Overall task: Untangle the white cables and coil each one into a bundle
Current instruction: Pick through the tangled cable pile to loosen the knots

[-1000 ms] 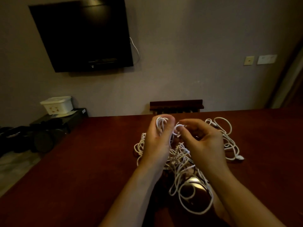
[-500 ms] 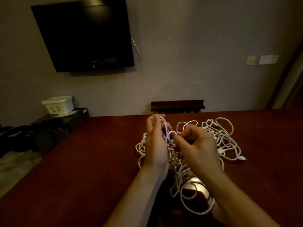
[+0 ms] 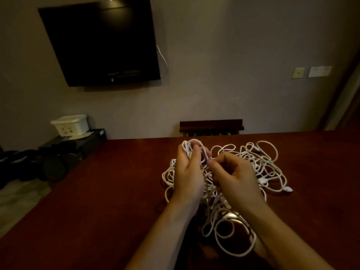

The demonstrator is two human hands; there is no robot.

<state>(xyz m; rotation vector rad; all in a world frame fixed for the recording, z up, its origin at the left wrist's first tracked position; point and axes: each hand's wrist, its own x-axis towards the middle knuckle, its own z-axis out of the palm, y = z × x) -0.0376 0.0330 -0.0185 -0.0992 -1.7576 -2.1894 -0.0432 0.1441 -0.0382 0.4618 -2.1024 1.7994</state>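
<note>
Hands: 2, left hand (image 3: 188,172) and right hand (image 3: 236,178). White cables (image 3: 259,162): one tangle under both hands; strand count not discernible. Connectors (image 3: 288,189) right of right hand: 2 visible.

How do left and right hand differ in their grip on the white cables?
The left hand is raised, its fingers curled around several loops of the tangled white cables; the right hand sits lower and pinches a single strand at its fingertips. Both hold the same tangle above the dark red table.

Bare red table (image 3: 109,191) left of the white cables (image 3: 263,164); loose loops sprawled right and near.
</note>
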